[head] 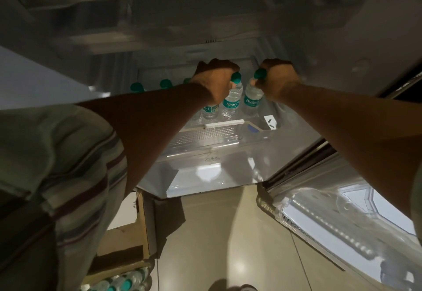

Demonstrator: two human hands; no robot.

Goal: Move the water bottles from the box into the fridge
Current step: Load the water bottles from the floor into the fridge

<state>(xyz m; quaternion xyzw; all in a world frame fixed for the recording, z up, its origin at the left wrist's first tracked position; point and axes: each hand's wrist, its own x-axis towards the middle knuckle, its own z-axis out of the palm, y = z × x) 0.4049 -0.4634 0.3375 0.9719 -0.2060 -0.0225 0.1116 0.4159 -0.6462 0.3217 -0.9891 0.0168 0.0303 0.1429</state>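
Observation:
Both my arms reach into the open fridge (342,46). My left hand (214,80) grips the neck of a clear water bottle (231,102) with a green cap, and a second bottle (210,110) hangs below the same hand. My right hand (277,79) is shut on the neck of another green-capped bottle (251,101). All three hang over a shelf (205,137) low in the fridge. Further bottles (137,87) stand in a row to the left, only their caps showing. The cardboard box (127,240) sits on the floor at lower left, with several bottles (121,284) inside.
The fridge door (342,217) stands open to the right, its clear door bins facing up. A transparent drawer lid (212,160) sits below the shelf. Beige floor tiles (205,245) lie between the box and the door. My striped sleeve (57,153) fills the left.

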